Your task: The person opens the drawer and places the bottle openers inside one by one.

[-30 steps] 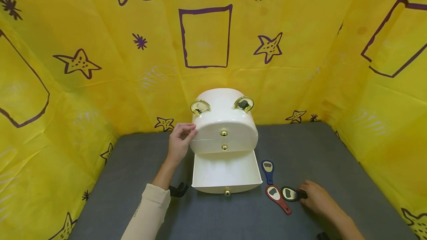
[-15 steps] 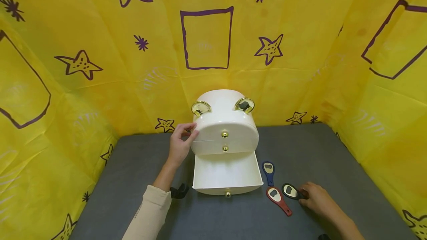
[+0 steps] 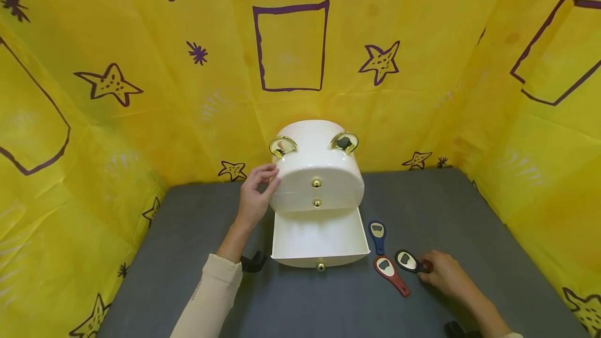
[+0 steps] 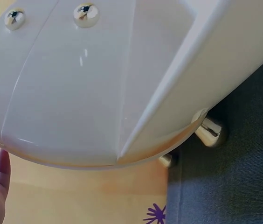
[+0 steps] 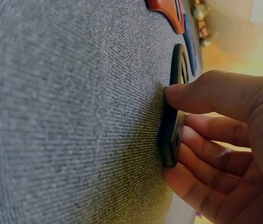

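Note:
A white rounded storage box [image 3: 319, 166] stands on the grey table, with gold knobs and its bottom drawer [image 3: 315, 233] pulled out. My left hand [image 3: 253, 200] touches the box's left side with its fingertips; in the left wrist view, fingers [image 4: 2, 172] lie at the curved edge. My right hand [image 3: 446, 273] pinches the handle of a black bottle opener [image 3: 406, 261], low over the table. In the right wrist view, the thumb lies on one edge of the black opener [image 5: 172, 126] and the fingers on the other. A red bottle opener [image 3: 389, 273] and a blue one [image 3: 377, 236] lie between box and right hand.
Two gold-rimmed round ears [image 3: 344, 142] stick up from the box top. Gold feet [image 4: 211, 132] hold it off the table [image 3: 197, 233]. Behind and at both sides hangs yellow cloth [image 3: 164, 93] with purple drawings.
The black bottle opener has turned slightly and shifted a little away from the red one in my right hand. My left hand stays at the box's side. The head view has tilted slightly.

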### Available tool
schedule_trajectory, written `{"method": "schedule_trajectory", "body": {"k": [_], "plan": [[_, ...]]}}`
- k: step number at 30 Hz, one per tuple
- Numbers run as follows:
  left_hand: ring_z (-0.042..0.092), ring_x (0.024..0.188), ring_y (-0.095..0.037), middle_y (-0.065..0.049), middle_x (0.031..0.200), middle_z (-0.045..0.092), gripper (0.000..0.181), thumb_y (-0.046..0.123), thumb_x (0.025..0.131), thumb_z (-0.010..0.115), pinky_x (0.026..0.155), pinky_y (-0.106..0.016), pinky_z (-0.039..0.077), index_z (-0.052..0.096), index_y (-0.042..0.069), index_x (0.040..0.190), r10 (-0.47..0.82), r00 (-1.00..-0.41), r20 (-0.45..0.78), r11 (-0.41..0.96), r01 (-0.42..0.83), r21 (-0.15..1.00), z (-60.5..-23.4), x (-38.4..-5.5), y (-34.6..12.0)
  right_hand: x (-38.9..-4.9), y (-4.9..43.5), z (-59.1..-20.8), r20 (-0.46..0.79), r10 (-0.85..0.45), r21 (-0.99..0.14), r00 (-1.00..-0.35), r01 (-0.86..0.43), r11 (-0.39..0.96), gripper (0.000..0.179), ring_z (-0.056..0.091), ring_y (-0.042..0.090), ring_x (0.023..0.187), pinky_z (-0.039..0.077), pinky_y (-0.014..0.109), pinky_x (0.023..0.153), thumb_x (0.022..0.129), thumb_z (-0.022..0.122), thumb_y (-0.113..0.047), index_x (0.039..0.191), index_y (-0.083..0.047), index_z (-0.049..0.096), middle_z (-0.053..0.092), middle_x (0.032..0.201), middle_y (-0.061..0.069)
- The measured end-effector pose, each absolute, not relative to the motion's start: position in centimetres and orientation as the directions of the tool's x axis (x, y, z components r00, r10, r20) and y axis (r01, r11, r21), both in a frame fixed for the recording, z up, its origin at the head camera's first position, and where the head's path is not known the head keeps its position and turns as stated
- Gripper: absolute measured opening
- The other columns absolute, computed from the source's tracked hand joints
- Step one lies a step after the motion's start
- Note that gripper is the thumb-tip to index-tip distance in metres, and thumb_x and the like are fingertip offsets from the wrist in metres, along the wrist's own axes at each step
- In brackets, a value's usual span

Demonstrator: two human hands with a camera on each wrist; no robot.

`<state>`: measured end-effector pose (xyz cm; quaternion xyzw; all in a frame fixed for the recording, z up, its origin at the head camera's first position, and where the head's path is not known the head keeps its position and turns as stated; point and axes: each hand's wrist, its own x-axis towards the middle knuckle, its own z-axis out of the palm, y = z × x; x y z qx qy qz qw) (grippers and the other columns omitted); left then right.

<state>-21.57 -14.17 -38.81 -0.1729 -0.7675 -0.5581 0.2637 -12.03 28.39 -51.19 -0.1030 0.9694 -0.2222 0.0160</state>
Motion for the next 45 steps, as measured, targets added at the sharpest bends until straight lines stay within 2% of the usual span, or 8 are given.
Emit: {"method": "schedule_trajectory", "body": {"k": [3,9,16,20,25,32,40,45], "plan": [[0.06,0.109,-0.037,-0.027,0.117,0.065,0.02,-0.005,0.085,0.069,0.083,-0.027,0.05,0.069,-0.011,0.104,-0.023,-0.801,0.598,0.31,0.563,0.766,-38.6,-21.8,-14.2,-12.3,28.4,-50.9,0.036,-0.201,-0.432,-0.979,-0.196,0.88,0.022,0.049,0.007,0.066,0.041,0.027,0.057,0.068,0.081,-0.011,0.087,-0.006,0.071,0.057,0.073,-0.004],[0.058,0.107,-0.012,-0.027,0.118,0.064,0.02,-0.004,0.086,0.069,0.084,-0.014,0.045,0.068,-0.011,0.104,-0.01,-0.812,0.584,0.296,0.555,0.777,-38.3,-22.2,-14.3,-12.9,28.2,-50.4,0.117,-0.188,-0.414,-0.975,-0.22,0.883,0.022,0.048,0.006,0.064,0.04,0.027,0.057,0.067,0.082,-0.012,0.086,-0.005,0.071,0.056,0.071,-0.005],[0.054,0.105,-0.001,-0.027,0.118,0.063,0.019,-0.002,0.087,0.069,0.088,-0.043,0.049,0.068,-0.011,0.104,-0.014,-0.847,0.532,0.28,0.507,0.815,-38.8,-21.6,-14.5,-12.9,27.8,-49.7,0.168,-0.159,-0.468,-0.973,-0.221,0.856,0.023,0.05,0.002,0.064,0.044,0.023,0.057,0.068,0.084,-0.012,0.086,-0.004,0.072,0.059,0.073,-0.005],[0.053,0.106,0.001,-0.028,0.119,0.062,0.02,-0.002,0.087,0.068,0.089,-0.049,0.048,0.067,-0.011,0.105,-0.009,-0.851,0.525,0.271,0.503,0.821,-39.0,-21.4,-14.4,-12.9,27.1,-48.5,0.159,-0.119,-0.546,-0.98,-0.187,0.817,0.025,0.053,0.002,0.066,0.047,0.021,0.059,0.071,0.083,-0.011,0.091,-0.001,0.072,0.063,0.077,-0.001],[0.053,0.105,0.002,-0.028,0.118,0.062,0.019,-0.002,0.087,0.068,0.088,-0.054,0.048,0.067,-0.011,0.104,-0.013,-0.839,0.543,0.263,0.521,0.812,-39.2,-21.5,-14.4,-13.6,26.0,-46.7,0.173,-0.1,-0.58,-0.98,-0.183,0.793,0.024,0.055,0.003,0.069,0.05,0.021,0.061,0.074,0.081,-0.01,0.094,0.0,0.072,0.066,0.08,0.001],[0.055,0.104,-0.002,-0.028,0.117,0.062,0.019,-0.003,0.087,0.068,0.085,-0.021,0.048,0.067,-0.012,0.104,-0.029,-0.832,0.554,0.261,0.529,0.808,-39.1,-21.5,-14.3,-14.9,24.0,-44.1,0.228,-0.134,-0.609,-0.964,-0.248,0.753,0.022,0.055,0.004,0.071,0.05,0.02,0.063,0.076,0.08,-0.008,0.095,-0.001,0.072,0.065,0.081,0.002],[0.055,0.103,0.002,-0.029,0.116,0.062,0.018,-0.005,0.086,0.068,0.084,-0.022,0.048,0.066,-0.012,0.102,-0.045,-0.819,0.571,0.244,0.546,0.802,-39.4,-21.7,-14.2,-16.3,20.7,-41.9,0.274,-0.236,-0.629,-0.932,-0.359,0.689,0.021,0.054,0.006,0.07,0.049,0.019,0.062,0.075,0.08,-0.004,0.093,0.0,0.071,0.063,0.08,0.002],[0.055,0.102,0.005,-0.03,0.115,0.062,0.018,-0.007,0.085,0.068,0.083,-0.016,0.048,0.066,-0.013,0.102,-0.052,-0.818,0.573,0.233,0.548,0.803,-39.3,-21.7,-14.2,-17.0,18.1,-41.1,0.282,-0.313,-0.655,-0.907,-0.421,0.628,0.02,0.054,0.006,0.069,0.049,0.019,0.061,0.074,0.08,-0.002,0.091,0.001,0.071,0.062,0.077,0.002]]}}
